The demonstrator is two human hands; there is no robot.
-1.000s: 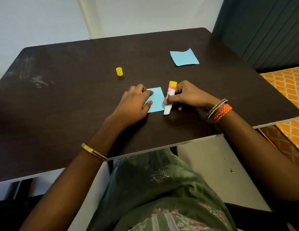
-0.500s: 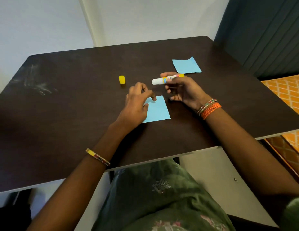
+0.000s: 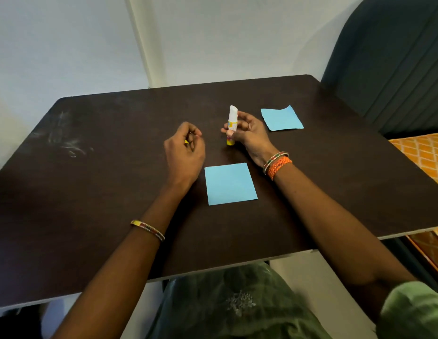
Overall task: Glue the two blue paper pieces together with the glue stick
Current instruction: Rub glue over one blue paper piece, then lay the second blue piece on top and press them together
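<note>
Our right hand (image 3: 247,133) grips the upright glue stick (image 3: 232,126), bare tip up, while our left hand (image 3: 185,149) just beside it curls round the yellow cap (image 3: 186,142).

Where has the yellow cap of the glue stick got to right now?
In the head view, the yellow cap sits mid-table, mostly hidden in the curled fingers of the left hand, just left of the glue stick held upright by the right hand.

near paper (image 3: 230,184) on table (image 3: 90,192) between both forearms, far paper (image 3: 281,118) behind right
</note>
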